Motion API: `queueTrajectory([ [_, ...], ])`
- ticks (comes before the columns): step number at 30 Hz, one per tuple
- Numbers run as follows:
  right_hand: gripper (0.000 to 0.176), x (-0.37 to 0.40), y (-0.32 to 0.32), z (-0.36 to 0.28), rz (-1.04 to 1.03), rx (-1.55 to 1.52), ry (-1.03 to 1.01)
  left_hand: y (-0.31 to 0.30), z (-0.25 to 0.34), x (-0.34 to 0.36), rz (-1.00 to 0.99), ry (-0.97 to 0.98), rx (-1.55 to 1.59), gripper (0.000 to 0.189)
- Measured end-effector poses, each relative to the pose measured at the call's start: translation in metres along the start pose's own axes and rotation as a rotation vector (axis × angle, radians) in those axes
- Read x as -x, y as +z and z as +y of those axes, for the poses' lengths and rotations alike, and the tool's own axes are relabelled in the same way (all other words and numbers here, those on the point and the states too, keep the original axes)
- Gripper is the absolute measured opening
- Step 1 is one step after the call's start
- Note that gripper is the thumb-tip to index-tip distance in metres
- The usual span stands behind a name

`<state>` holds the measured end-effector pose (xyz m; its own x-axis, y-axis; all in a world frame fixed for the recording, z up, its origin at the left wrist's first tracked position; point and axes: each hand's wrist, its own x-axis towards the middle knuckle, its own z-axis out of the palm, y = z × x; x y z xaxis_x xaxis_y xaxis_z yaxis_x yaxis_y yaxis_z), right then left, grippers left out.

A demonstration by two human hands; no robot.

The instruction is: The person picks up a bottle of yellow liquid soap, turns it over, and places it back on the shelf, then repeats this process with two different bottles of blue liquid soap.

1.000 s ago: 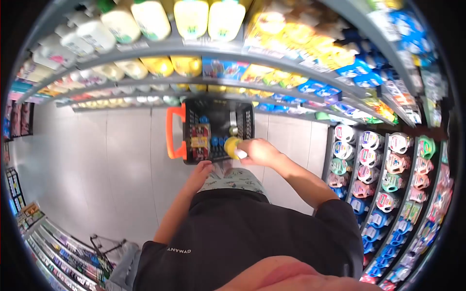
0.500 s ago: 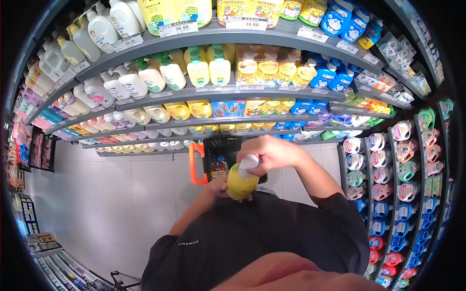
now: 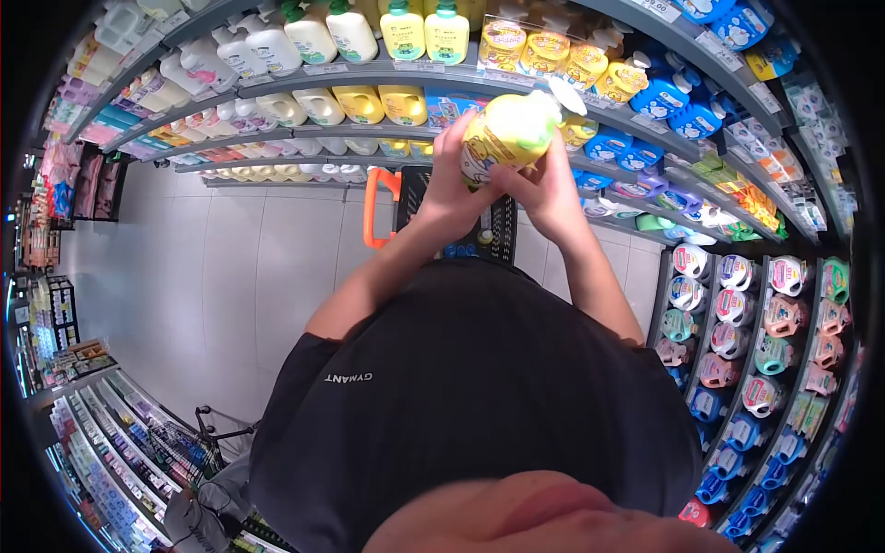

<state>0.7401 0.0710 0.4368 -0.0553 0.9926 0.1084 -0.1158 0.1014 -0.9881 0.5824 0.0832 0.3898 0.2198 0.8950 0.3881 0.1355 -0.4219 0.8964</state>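
Note:
A yellow bottle (image 3: 507, 134) with a white pump top is held up in front of the shelves, tilted with its top to the upper right. My left hand (image 3: 450, 189) wraps round its lower left side. On the right side, my right hand (image 3: 546, 194) grips it below the pump, with the thumb across the front. Beneath my hands is a black shopping basket (image 3: 502, 217) with an orange handle (image 3: 371, 207); a few small items lie inside it, partly hidden by my forearms.
Shelves of pump bottles (image 3: 403, 35) and jugs curve across the front. Another shelf unit with detergent bottles (image 3: 733, 307) stands at the right. A bicycle-like frame (image 3: 214, 429) and a grey bag (image 3: 198, 516) are at the lower left, beside more shelves (image 3: 120, 452).
The bottle has been raised towards the shelves and turned so its printed side shows. My right hand has moved from the pump to the bottle's side. The view has shifted.

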Motion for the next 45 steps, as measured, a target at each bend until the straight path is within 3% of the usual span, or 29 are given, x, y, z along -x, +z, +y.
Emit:
queueTrajectory([
  [1,0.071,0.000,-0.004,0.001,0.038,0.045,-0.027,0.007,0.001,-0.002,0.033,0.126,-0.246,0.094],
  [5,0.068,-0.005,-0.034,-0.015,-0.009,0.043,-0.095,0.030,0.018,0.001,0.051,0.236,-0.202,0.092],
  [6,0.069,-0.004,-0.040,-0.020,-0.035,0.034,-0.094,0.029,0.022,0.001,0.010,0.195,-0.192,0.093],
  [8,0.071,0.002,-0.052,-0.031,-0.089,0.018,-0.092,0.033,0.023,0.004,-0.103,-0.142,0.199,0.095],
  [9,0.074,0.002,-0.059,-0.027,-0.099,0.113,-0.113,0.029,0.038,0.002,-0.143,-0.215,0.151,0.097],
  [12,0.078,0.007,-0.069,-0.022,-0.131,0.236,-0.070,0.033,0.027,0.002,-0.206,-0.263,0.059,0.101],
  [16,0.085,-0.004,-0.085,-0.033,-0.200,0.243,-0.065,0.045,0.015,0.011,-0.199,-0.239,0.353,0.096],
  [18,0.090,-0.018,-0.092,-0.065,-0.213,0.197,-0.052,0.041,0.013,0.016,-0.201,-0.311,0.197,0.089],
  [19,0.095,-0.029,-0.100,-0.079,-0.148,0.360,-0.131,0.040,0.009,0.020,-0.203,-0.298,0.192,0.087],
  [22,0.087,-0.067,-0.118,-0.130,-0.042,0.312,-0.434,0.037,-0.009,0.029,-0.211,-0.302,0.189,0.079],
  [23,0.071,-0.085,-0.122,-0.145,-0.009,0.263,-0.545,0.035,-0.011,0.033,-0.218,-0.336,0.198,0.077],
  [25,0.046,-0.118,-0.132,-0.190,-0.070,0.440,-0.718,0.032,-0.018,0.043,-0.216,-0.391,0.257,0.073],
  [28,0.063,-0.153,-0.130,-0.211,0.078,0.427,-0.904,0.026,-0.031,0.055,-0.196,-0.432,0.360,0.069],
  [31,0.064,-0.172,-0.133,-0.224,0.087,0.413,-0.673,0.021,-0.040,0.064,-0.170,-0.443,0.383,0.068],
  [34,0.061,-0.197,-0.139,-0.217,-0.083,0.263,-0.574,0.012,-0.052,0.073,-0.153,-0.453,0.378,0.069],
  [35,0.058,-0.202,-0.140,-0.217,-0.224,0.229,-0.546,0.010,-0.054,0.075,-0.154,-0.458,0.372,0.070],
  [38,0.053,-0.216,-0.144,-0.212,-0.207,0.380,-0.547,0.003,-0.056,0.080,-0.149,-0.472,0.377,0.069],
  [39,0.063,-0.228,-0.152,-0.206,-0.255,0.358,-0.545,0.001,-0.056,0.081,-0.148,-0.476,0.382,0.069],
  [45,0.075,-0.273,-0.180,-0.171,-0.101,0.656,-0.405,-0.004,-0.058,0.086,-0.143,-0.504,0.430,0.070],
])
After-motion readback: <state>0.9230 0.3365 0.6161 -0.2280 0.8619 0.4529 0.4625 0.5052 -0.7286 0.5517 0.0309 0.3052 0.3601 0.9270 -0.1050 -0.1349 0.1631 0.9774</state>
